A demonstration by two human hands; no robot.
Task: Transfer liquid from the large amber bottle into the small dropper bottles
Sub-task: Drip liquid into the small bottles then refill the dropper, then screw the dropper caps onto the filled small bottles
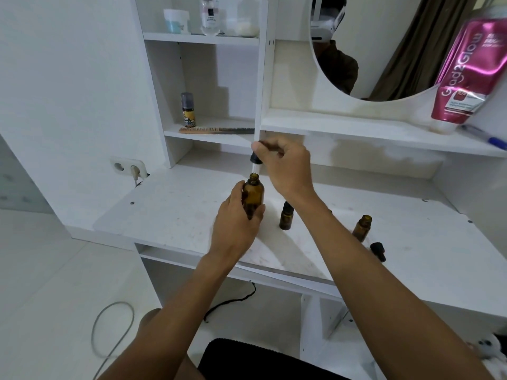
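My left hand (236, 225) grips the large amber bottle (253, 193), upright and uncapped, over the white tabletop (175, 209). My right hand (288, 167) pinches a black-capped dropper (255, 159) just above the bottle's open neck, its glass tube pointing down at the mouth. One small amber bottle (286, 217) with a dark cap stands right of the large one, partly behind my right forearm. A second small amber bottle (362, 227) stands uncapped farther right. A loose black dropper cap (378, 250) lies on the table beside it.
Shelves behind hold a small yellow-labelled bottle (188, 110), a comb (216, 130) and jars (177, 20) higher up. A pink tube (470, 75) leans at the right next to a round mirror (384, 45). A blue pen (485, 137) lies on the ledge. A wall socket (129, 168) sits at left.
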